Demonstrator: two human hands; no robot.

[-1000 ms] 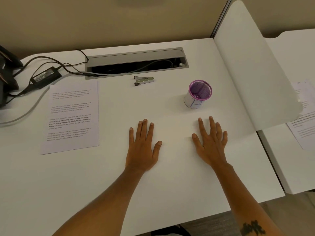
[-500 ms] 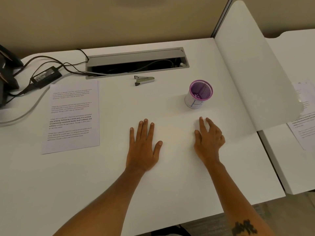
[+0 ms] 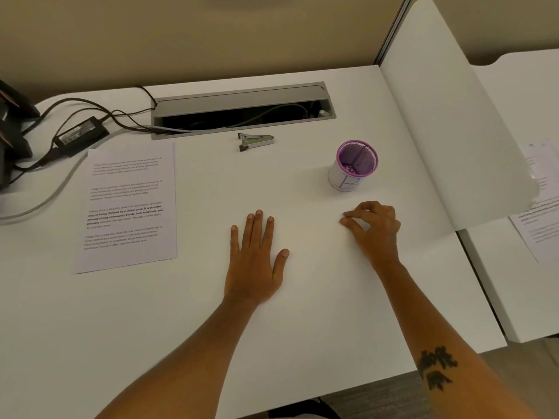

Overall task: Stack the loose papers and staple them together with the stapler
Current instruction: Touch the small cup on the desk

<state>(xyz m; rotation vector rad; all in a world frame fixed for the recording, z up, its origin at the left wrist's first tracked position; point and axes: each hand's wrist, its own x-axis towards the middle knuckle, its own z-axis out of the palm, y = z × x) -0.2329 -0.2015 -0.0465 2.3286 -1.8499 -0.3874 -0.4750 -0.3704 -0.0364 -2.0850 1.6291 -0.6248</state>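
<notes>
the white desk fills most of the view, with a white divider panel standing along its right edge and a second desk surface beyond it. a grey cable tray is sunk into the far side of the desk, and cables run from it to a black power adapter at the far left. the printed papers lie flat on the left part of the desk, well apart from both hands; another printed sheet lies on the neighbouring surface, partly hidden by the divider. the left hand rests palm down on the bare desk near the middle, fingers straight and slightly spread, holding nothing. the right hand sits just right of it, fingers curled in with the tips drawn toward the thumb, touching the desk; nothing shows in its grasp. a purple mesh cup with a white label stands just beyond the right hand. the stapler, small and silver, lies on its side just in front of the cable tray, untouched, far from both hands.
</notes>
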